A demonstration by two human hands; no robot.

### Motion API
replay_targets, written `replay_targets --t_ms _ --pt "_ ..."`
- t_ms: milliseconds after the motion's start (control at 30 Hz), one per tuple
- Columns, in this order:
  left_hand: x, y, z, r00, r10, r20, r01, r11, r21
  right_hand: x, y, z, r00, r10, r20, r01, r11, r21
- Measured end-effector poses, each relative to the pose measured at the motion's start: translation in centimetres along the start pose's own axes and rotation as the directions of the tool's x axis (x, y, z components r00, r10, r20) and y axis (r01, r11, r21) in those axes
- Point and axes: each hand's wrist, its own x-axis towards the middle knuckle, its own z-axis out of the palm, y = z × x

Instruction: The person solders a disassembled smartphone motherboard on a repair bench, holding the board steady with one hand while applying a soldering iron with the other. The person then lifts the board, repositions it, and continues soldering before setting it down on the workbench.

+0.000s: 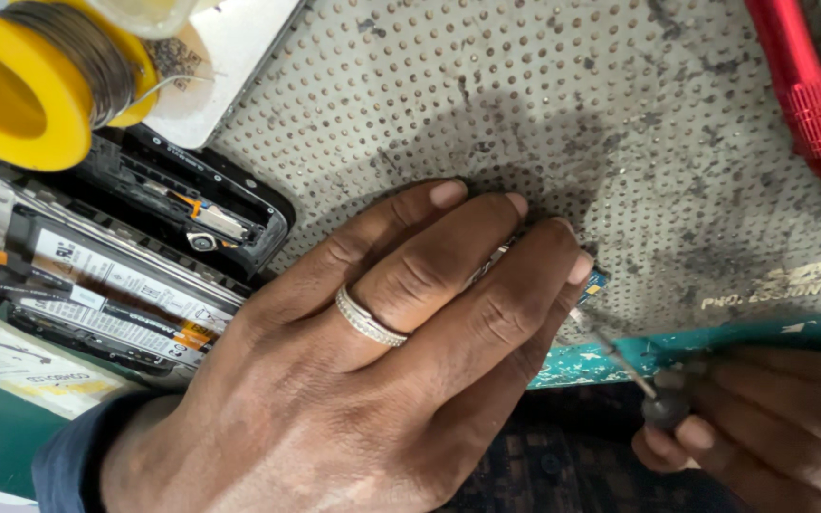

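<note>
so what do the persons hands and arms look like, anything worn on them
Both hands are bare, no gloves. The left hand wears a thin silver band ring with a row of small stones on one finger, and a dark blue sleeve cuff shows at its wrist. The right hand shows only fingers with short nails; no ring or sleeve is visible there.

The left hand (382, 351) lies flat with palm down, its fingers (486, 247) stretched and close together, a ring on one finger, while the right hand (772, 418) sits low at the right, its fingertips (696, 432) pinched together.
</note>
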Motion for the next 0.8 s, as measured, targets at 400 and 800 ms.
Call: replay_targets --t_ms 400,800 --pt "-0.6 0.8 -0.4 1.000 0.020 -0.018 -0.019 0.997 0.069 -9.1 -3.7 -0.4 0.949 0.310 -0.053 -0.311 0.950 -0.014" --pt "-2.7 1.9 -0.4 0.996 0.052 -0.070 -0.036 0.976 0.213 -13.3 -6.9 1.5 0.850 0.505 -0.150 -0.508 0.861 0.027"
